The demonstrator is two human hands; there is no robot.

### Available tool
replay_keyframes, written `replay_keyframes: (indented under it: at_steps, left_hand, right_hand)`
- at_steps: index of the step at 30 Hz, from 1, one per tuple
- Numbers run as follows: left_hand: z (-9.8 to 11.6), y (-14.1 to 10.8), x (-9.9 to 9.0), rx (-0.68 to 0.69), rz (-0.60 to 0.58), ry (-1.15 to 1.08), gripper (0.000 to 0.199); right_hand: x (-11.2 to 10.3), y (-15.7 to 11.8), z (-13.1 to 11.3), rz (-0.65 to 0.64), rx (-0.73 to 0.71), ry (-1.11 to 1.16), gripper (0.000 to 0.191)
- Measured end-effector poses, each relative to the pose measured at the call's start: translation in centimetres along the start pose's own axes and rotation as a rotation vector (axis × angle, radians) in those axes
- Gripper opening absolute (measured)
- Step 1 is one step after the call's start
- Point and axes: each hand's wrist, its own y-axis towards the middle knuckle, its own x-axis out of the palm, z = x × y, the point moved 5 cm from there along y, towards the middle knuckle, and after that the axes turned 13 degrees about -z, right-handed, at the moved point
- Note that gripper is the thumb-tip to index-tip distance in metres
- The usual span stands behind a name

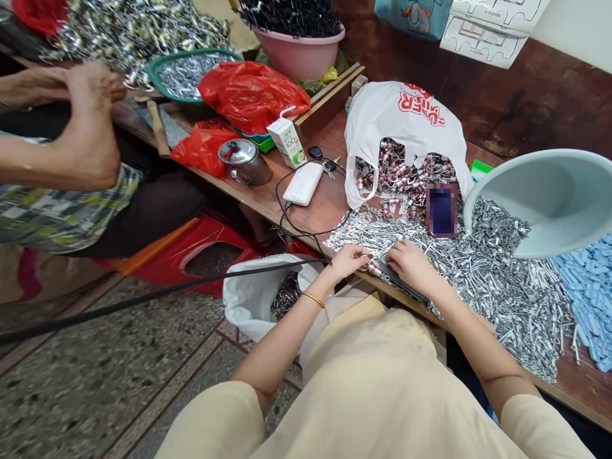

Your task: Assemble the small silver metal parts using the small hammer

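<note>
Yellow shirt [377, 382] nearest, grasp by left hand [348, 262] and right hand [415, 269] cannot be told; far bagged pieces [393, 173] seem finished, loose parts [511, 309] unfinished.

I saw the lone camera sitting on the worker's head, just back from the wooden table [331, 199], facing forward and down across it from close by, taking in floor [119, 376] beside the table.

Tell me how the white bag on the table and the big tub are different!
The white bag is crumpled; the tub is smooth. The bag has red letters; the tub shows none. The bag holds red-and-silver pieces; the tilted tub has silver parts. Both are open.
</note>
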Motion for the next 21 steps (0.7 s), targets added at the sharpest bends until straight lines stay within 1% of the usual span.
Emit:
replay_keyframes:
  at_steps: [3, 5, 7, 9, 10, 11, 12, 13, 14, 15, 16, 18, 21]
  left_hand:
    - [-0.3, -0.4, -0.2, 0.019, 0.014, -0.018, 0.022]
    - [-0.2, -0.4, -0.4, 0.047, 0.039, -0.025, 0.027]
    - [0.0, -0.3, -0.7, 0.09, 0.076, -0.039, 0.031]
    - [0.3, -0.1, -0.9, 0.124, 0.103, -0.045, 0.034]
    - [0.4, 0.0, -0.9, 0.133, 0.104, -0.041, 0.034]
    - [0.4, 0.1, -0.8, 0.134, 0.096, -0.034, 0.034]
    - [0.4, 0.2, -0.7, 0.127, 0.083, -0.024, 0.033]
    - [0.3, 0.3, -0.6, 0.113, 0.07, -0.016, 0.032]
    - [0.2, 0.4, -0.4, 0.097, 0.06, -0.011, 0.03]
    - [0.1, 0.5, -0.3, 0.079, 0.054, -0.007, 0.028]
    - [0.1, 0.5, -0.3, 0.062, 0.05, -0.005, 0.026]
    - [0.0, 0.8, -0.2, 0.037, 0.047, 0.002, 0.023]
    - [0.2, 1.1, -0.2, 0.016, 0.024, 0.023, 0.02]
  right_hand:
    - [0.1, -0.3, 1.0, 0.04, 0.127, -0.111, 0.021]
    - [-0.3, -1.2, 1.5, 0.119, 0.18, -0.137, 0.028]
    - [-0.6, -2.7, 1.8, 0.203, 0.169, -0.086, 0.029]
    - [-0.5, -4.7, 2.6, 0.239, 0.112, 0.036, 0.025]
    - [-0.4, -5.9, 3.4, 0.255, 0.106, 0.096, 0.023]
    - [-0.4, -7.2, 4.7, 0.28, 0.135, 0.143, 0.022]
    - [-0.5, -8.6, 6.4, 0.342, 0.225, 0.158, 0.021]
    - [-0.7, -10.1, 8.4, 0.42, 0.361, 0.134, 0.022]
    - [-0.8, -11.4, 10.2, 0.456, 0.477, 0.099, 0.023]
    - [-0.8, -12.2, 11.8, 0.454, 0.552, 0.073, 0.024]
    - [-0.7, -12.7, 13.1, 0.447, 0.6, 0.058, 0.024]
    - [-0.7, -12.8, 14.8, 0.433, 0.635, 0.042, 0.025]
    - [-0.8, -11.8, 15.6, 0.476, 0.644, 0.028, 0.029]
